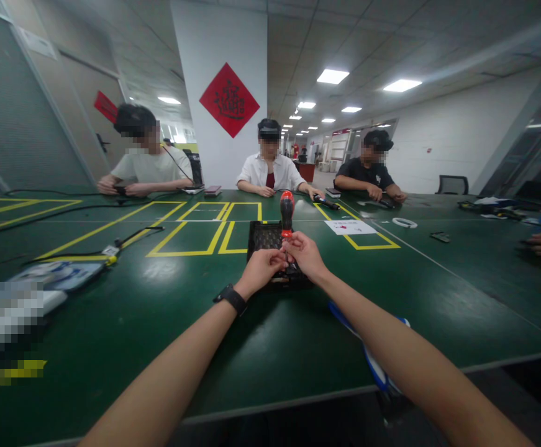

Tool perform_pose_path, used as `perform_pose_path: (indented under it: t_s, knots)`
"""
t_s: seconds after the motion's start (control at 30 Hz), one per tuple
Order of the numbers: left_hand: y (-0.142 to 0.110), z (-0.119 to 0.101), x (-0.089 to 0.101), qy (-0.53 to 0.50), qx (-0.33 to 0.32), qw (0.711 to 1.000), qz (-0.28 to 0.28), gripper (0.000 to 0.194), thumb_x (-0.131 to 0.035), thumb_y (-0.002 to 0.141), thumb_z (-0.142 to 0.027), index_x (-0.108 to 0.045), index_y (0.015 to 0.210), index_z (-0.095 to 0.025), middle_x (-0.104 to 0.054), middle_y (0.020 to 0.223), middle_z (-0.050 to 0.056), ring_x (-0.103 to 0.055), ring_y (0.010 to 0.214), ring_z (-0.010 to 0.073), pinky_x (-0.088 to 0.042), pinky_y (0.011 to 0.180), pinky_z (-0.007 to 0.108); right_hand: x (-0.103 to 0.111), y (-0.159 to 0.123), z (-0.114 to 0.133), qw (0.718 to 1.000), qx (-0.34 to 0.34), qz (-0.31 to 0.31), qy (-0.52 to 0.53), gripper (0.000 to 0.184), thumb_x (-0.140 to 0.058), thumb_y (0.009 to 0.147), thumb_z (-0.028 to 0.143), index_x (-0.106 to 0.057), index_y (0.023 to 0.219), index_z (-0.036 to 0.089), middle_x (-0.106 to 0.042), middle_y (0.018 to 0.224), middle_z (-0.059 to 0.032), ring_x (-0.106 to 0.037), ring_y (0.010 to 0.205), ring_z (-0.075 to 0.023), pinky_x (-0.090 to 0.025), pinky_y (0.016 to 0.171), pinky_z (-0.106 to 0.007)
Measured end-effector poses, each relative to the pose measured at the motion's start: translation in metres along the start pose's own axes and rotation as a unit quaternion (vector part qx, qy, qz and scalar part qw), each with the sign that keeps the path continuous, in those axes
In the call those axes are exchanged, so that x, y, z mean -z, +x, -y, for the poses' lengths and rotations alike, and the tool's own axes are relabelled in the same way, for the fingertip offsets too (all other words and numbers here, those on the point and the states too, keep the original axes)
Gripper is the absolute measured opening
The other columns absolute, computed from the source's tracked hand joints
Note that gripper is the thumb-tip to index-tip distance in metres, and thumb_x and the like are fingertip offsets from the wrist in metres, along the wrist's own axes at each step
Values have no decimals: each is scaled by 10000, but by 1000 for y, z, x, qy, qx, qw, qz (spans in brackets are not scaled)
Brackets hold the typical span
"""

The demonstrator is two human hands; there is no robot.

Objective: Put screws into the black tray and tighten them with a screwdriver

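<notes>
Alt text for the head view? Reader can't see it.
The wearer's right hand grips an upright red-and-black screwdriver over a black tray-like case, with the left hand close beside it. The case sits on a green table marked with yellow tape; three people are at the far side.

Indoor light, moderate overall; foreground dimmer than the room behind. Visible sources: ceiling panels (333, 76), the nearer ones blown out to flat white. Pale hazy streak across the upper right corner. Green worktop (438, 273): dark, with soft glare patches left of centre and at right; deep shadow beyond its near edge. Black case (257, 234): low contrast, inner detail poor. Fingers (274, 258) legible, but detail at the tips too small to tell. Wide-angle distortion: partition (23, 105) leans at left, forearms (172, 366) stretch downward. Outer edges soft; coarse pixel blocks at far left.
</notes>
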State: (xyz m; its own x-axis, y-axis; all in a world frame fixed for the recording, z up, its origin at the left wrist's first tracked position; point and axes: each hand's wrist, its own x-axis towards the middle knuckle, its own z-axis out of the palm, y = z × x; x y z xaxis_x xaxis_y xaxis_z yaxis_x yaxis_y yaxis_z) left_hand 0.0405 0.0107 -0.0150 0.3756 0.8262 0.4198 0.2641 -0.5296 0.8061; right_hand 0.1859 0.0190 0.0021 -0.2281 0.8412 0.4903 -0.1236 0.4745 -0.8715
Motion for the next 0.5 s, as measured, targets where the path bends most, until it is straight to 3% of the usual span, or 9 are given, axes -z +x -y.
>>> perform_pose_path:
  t_s: [0.23, 0.4, 0.5]
  knots:
    - [0, -2, 0, 44, 16, 999, -9, 190, -631, 690, -297, -643, 777, -128, -678, 706, 51, -628, 634, 151, -473, 607, 242, -1, 1, 0, 1000, 0, -26, 7, 335, -674, 649, 388, -507, 845, 173, -532, 626, 59, -457, 415, -38, -365, 411, -174]
    - [-2, -7, 1, 82, -5, 997, -5, 145, -554, 754, -260, -634, 788, -145, -672, 711, 35, -614, 638, 145, -450, 607, 230, 1, 2, 0, 1000, -13, -10, -4, 348, -545, 750, 454, -593, 903, 145, -578, 693, 5, -445, 434, -37, -348, 416, -184]
    - [-4, -15, 1, 148, -42, 988, -21, 141, -496, 796, -236, -619, 803, -168, -665, 761, 32, -605, 701, 149, -432, 648, 229, 2, 3, 3, 1000, -2, -16, -18, 317, -560, 745, 437, -613, 846, 142, -557, 612, 18, -452, 451, -50, -349, 433, -188]
